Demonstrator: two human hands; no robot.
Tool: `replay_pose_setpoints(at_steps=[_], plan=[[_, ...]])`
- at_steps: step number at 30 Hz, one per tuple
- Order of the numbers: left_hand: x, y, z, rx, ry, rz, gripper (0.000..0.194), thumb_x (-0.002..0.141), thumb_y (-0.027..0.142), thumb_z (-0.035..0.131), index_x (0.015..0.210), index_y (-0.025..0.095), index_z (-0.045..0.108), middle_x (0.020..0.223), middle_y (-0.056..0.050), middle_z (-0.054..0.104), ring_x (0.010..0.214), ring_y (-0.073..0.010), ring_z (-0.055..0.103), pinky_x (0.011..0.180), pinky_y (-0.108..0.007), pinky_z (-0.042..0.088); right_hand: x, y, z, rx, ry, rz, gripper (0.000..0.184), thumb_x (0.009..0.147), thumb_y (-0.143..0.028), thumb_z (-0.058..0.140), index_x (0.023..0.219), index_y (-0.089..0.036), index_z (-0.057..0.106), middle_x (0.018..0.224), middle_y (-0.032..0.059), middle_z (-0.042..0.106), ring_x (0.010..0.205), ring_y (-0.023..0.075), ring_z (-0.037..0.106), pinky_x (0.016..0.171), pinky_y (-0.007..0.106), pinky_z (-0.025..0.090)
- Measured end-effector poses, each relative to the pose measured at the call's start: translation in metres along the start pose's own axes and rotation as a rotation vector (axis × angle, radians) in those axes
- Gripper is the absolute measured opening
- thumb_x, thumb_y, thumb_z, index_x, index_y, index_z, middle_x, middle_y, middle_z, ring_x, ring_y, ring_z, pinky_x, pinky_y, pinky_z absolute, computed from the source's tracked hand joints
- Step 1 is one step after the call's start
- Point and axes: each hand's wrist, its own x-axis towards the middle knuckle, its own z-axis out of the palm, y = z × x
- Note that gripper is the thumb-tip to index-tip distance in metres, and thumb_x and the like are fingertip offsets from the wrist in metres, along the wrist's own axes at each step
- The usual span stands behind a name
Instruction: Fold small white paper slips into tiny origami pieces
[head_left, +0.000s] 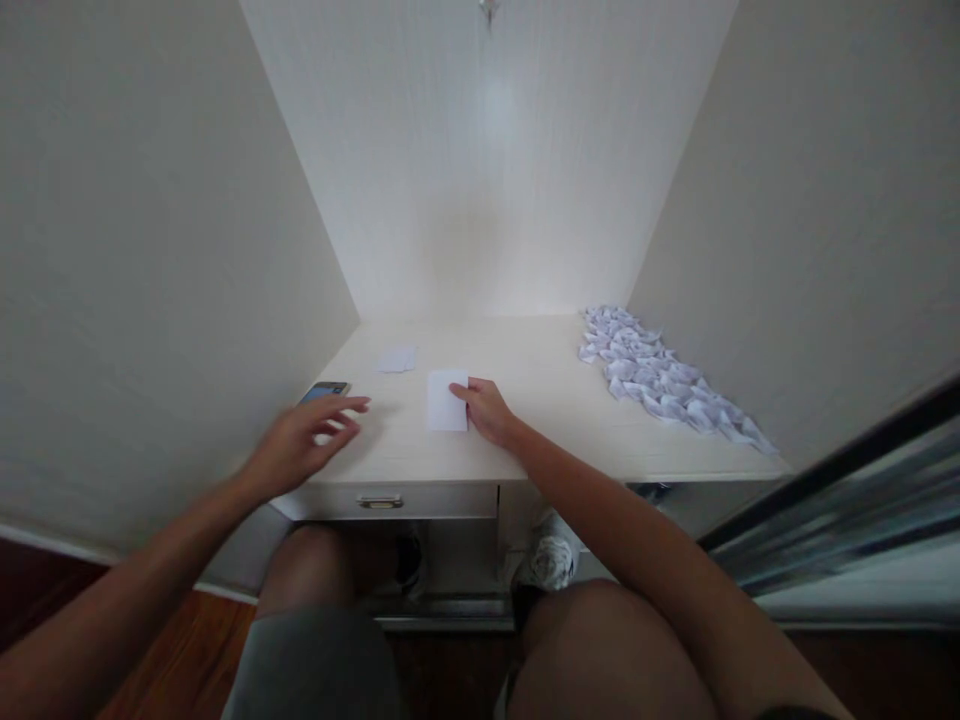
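Paper [444, 408], white, plain and rectangular, in the thumb-side pinch of the right hand [486, 410]; left hand [304, 440] empty, half spread

A flat rectangular phone [331, 387] lies by the pale tabletop [517, 345]'s left edge; below its front edge, a silvery metal handle [380, 502].

No legible text, brand or number anywhere. Phone [330, 388] at left: screen too small, blurred to read. White sheet [445, 405] in right hand [487, 408]: no readable marks on visible side.
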Motion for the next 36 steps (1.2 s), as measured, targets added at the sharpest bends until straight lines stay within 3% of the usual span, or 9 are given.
replay_pose_setpoints(at_steps=[3,7,10,14,19,23,28,32,36], plan=[[0.056,0.003,0.040,-0.028,-0.098,0.268,0.047,0.097,0.029,0.058,0.143,0.020,0.061,0.125,-0.013,0.073,0.080,-0.0156,0.074,0.076,-0.033,0.064,0.009,-0.003,-0.016,0.006,0.026,-0.006,0.037,0.101,-0.037,0.067,0.131,-0.018,0.063,0.130,0.0103,0.067,0.109,0.0247,0.069,0.091,0.046,0.061],[0.112,0.008,0.106,-0.041,-0.059,0.391,0.045,0.095,0.015,0.055,0.137,0.022,0.068,0.107,-0.009,0.074,0.090,-0.0182,0.071,0.083,-0.034,0.061,0.022,-0.010,-0.041,0.018,0.098,-0.039,0.026,0.093,-0.037,0.074,0.102,-0.014,0.071,0.099,0.0052,0.072,0.082,0.0179,0.068,0.075,0.035,0.059],[0.133,0.006,0.128,-0.066,-0.038,0.436,0.037,0.095,0.017,0.061,0.128,0.025,0.075,0.105,-0.008,0.072,0.086,-0.0173,0.069,0.078,-0.031,0.059,0.030,-0.017,-0.056,0.042,0.144,-0.069,0.031,0.079,-0.043,0.081,0.087,-0.016,0.071,0.083,0.0025,0.071,0.070,0.0169,0.064,0.067,0.032,0.054],[0.137,0.008,0.127,-0.169,0.025,0.441,0.023,0.094,0.029,0.075,0.116,0.027,0.081,0.111,-0.008,0.071,0.083,-0.0148,0.070,0.074,-0.027,0.060,0.031,-0.022,-0.063,0.033,0.167,-0.085,0.032,0.075,-0.047,0.079,0.085,-0.017,0.073,0.080,0.0029,0.073,0.070,0.0180,0.064,0.067,0.033,0.053],[0.135,0.021,0.121,-0.464,0.056,0.274,0.016,0.089,0.035,0.080,0.103,0.031,0.085,0.127,-0.008,0.072,0.098,-0.0198,0.074,0.083,-0.032,0.066,0.014,-0.030,-0.064,-0.053,0.163,-0.097,0.028,0.077,-0.045,0.080,0.083,-0.018,0.077,0.076,0.0025,0.074,0.067,0.0171,0.063,0.064,0.031,0.050],[0.137,0.028,0.120,-0.671,0.052,0.109,0.009,0.086,0.030,0.082,0.093,0.026,0.085,0.128,-0.009,0.072,0.101,-0.0197,0.074,0.078,-0.029,0.068,0.002,-0.040,-0.060,-0.169,0.111,-0.132,0.024,0.079,-0.043,0.080,0.080,-0.019,0.078,0.070,0.0002,0.071,0.061,0.0138,0.058,0.058,0.028,0.046],[0.137,0.035,0.120,-0.907,0.067,-0.050,0.009,0.083,0.029,0.084,0.085,0.020,0.082,0.112,-0.007,0.076,0.097,-0.0193,0.074,0.074,-0.028,0.069,-0.001,-0.045,-0.058,-0.280,0.004,-0.177,0.023,0.084,-0.043,0.076,0.079,-0.020,0.076,0.061,-0.0024,0.065,0.053,0.0114,0.055,0.052,0.025,0.044],[0.138,0.040,0.119,-0.979,0.076,-0.172,0.017,0.081,0.030,0.086,0.087,0.015,0.080,0.093,-0.006,0.079,0.081,-0.0166,0.074,0.072,-0.030,0.070,-0.002,-0.043,-0.059,-0.183,0.053,-0.190,0.042,0.091,-0.059,0.068,0.104,-0.020,0.071,0.075,0.0006,0.071,0.060,0.0134,0.066,0.052,0.024,0.049],[0.139,0.040,0.119,-1.026,0.098,-0.248,0.023,0.077,0.030,0.088,0.086,0.013,0.076,0.084,-0.005,0.080,0.076,-0.0172,0.077,0.072,-0.031,0.071,-0.005,-0.042,-0.057,-0.113,0.084,-0.256,0.059,0.082,-0.066,0.077,0.120,-0.026,0.056,0.087,-0.0014,0.068,0.071,0.0158,0.072,0.057,0.027,0.059]])
